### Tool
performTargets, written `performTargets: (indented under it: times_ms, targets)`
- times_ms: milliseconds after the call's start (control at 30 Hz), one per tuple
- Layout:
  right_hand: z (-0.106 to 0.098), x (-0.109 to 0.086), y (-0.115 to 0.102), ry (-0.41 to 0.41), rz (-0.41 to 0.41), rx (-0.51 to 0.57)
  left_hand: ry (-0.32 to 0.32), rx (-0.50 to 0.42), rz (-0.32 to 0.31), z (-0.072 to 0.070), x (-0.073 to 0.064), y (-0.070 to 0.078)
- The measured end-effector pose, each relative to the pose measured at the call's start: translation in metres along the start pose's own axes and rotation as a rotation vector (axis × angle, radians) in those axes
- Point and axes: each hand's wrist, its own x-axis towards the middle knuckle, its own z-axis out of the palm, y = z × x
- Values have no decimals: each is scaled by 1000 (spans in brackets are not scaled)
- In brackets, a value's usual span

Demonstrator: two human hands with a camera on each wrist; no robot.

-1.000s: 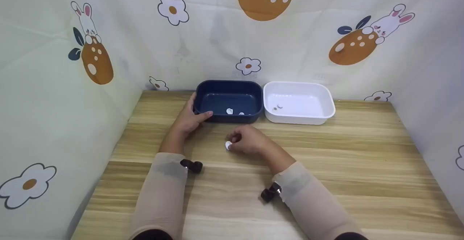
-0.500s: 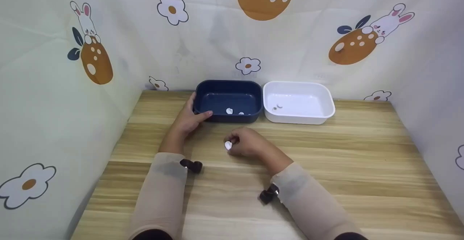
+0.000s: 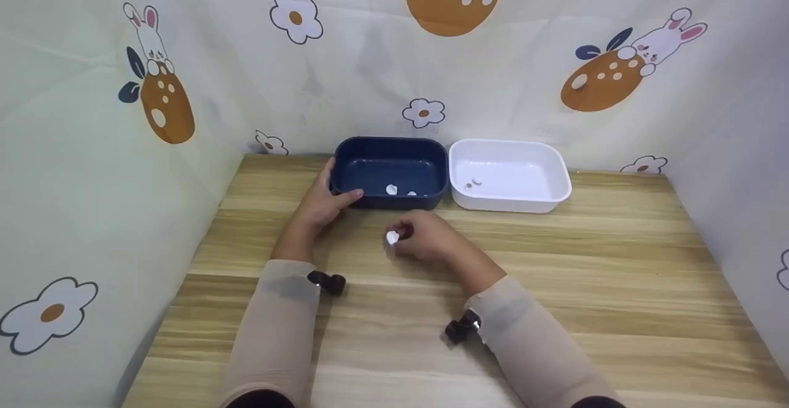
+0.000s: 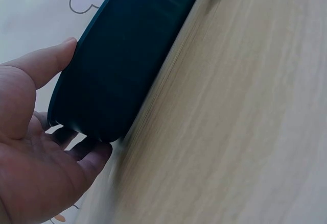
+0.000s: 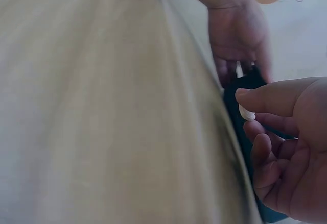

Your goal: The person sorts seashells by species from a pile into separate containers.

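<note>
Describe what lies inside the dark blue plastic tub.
Inside the dark blue rectangular plastic tub lie two small white pieces near its front wall. That wall hides the nearest strip of floor, so anything there cannot be seen.

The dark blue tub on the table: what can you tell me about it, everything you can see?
The dark blue tub is a shallow rectangular container with rounded corners, plastic by its look, standing upright at the back of the wooden table, close beside a white tub. Two small white pieces lie inside near its front wall. The left hand grips its left end, thumb on the front wall.
</note>
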Motion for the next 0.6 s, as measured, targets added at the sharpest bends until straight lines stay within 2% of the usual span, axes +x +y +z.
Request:
performTargets:
  times_ms: [167, 367, 600]
  targets:
    - [-17, -1, -3, 63, 32, 65, -2, 2, 6, 0, -1, 2]
    - [-40, 6, -5, 135, 51, 45, -10, 0, 7, 0, 0, 1]
    - [-66, 24, -14, 186, 144, 3, -3, -2, 17, 0, 0, 0]
